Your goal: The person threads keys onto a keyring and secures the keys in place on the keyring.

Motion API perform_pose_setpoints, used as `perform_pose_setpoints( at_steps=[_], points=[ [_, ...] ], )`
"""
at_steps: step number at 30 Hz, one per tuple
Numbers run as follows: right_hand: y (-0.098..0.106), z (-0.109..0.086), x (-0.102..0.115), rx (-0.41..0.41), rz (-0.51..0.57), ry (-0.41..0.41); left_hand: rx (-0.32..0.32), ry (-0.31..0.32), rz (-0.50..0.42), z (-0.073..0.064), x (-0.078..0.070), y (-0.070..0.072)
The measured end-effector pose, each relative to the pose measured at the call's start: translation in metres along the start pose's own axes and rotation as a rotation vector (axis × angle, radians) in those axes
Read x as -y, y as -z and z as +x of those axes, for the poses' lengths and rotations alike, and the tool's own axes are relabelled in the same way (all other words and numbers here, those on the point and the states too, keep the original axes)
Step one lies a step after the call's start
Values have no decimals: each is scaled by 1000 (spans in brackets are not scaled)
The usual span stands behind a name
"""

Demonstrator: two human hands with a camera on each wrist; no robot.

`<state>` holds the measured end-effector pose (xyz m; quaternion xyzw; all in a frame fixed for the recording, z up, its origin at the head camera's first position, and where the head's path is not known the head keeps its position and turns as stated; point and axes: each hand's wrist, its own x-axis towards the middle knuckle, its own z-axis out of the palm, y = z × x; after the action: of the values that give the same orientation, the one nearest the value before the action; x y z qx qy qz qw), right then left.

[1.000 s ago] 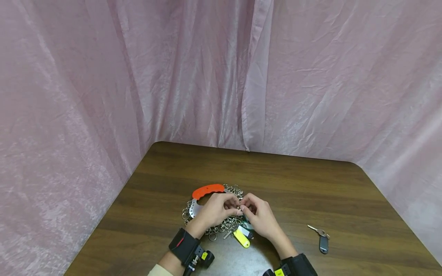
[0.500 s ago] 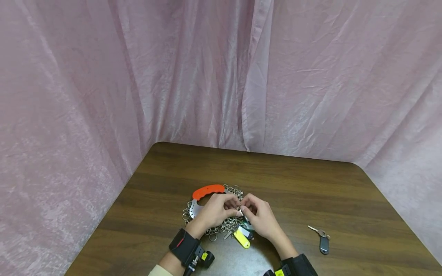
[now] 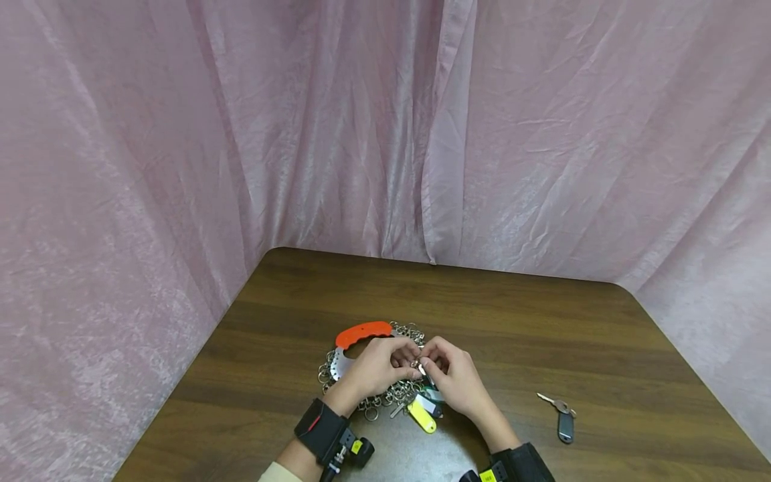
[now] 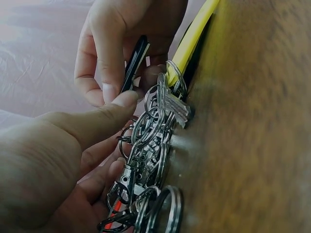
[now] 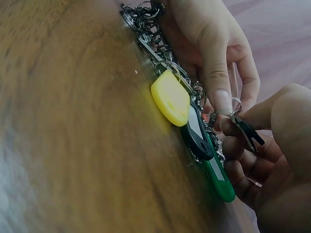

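Note:
In the head view, my left hand [image 3: 378, 365] and right hand [image 3: 454, 380] meet over the right side of a key holder with an orange handle [image 3: 364, 332]. My left thumb and fingers pinch a small split ring [image 5: 237, 103], best seen in the right wrist view. A black key tag [image 5: 250, 132] hangs at that ring, and my right hand grips it. Fingers hide part of the ring and tag. Many metal rings and clasps [image 4: 146, 141] run beneath the hands. A yellow key tag [image 3: 421, 416], a key [image 4: 176, 109] and a green tag [image 5: 221, 179] lie beside them.
A separate key with a dark grey tag [image 3: 565, 426] lies on the wooden table [image 3: 482, 301] to the right. Another black tag with a white label [image 5: 197, 133] lies between the yellow and green tags. Pink curtains [image 3: 361, 134] hang behind the table's far edge.
Both hands stay almost in place. The small metal and dark piece between the fingertips has shifted and shows more plainly now. The loose key at the right has not moved.

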<state>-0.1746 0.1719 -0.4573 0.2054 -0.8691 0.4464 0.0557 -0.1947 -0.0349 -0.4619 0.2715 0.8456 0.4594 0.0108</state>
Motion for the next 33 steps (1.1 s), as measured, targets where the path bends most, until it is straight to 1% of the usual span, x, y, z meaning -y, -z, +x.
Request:
perform_pose_setpoints(
  at_steps=[10, 15, 18, 23, 25, 33],
  points=[
    [0, -2, 0, 12, 10, -4, -8, -14, 5, -3, 0, -1],
    [0, -1, 0, -4, 6, 34, -20, -22, 24, -2, 1, -1],
    [0, -1, 1, -17, 0, 46, -20, -11, 27, -1, 1, 0],
    [0, 0, 1, -19, 17, 13, 8, 28, 4, -1, 0, 0],
    [-1, 0, 1, -22, 23, 2, 17, 32, -8, -1, 0, 0],
    [-1, 0, 0, -27, 10, -11, 8, 2, -6, -1, 2, 0]
  ],
)
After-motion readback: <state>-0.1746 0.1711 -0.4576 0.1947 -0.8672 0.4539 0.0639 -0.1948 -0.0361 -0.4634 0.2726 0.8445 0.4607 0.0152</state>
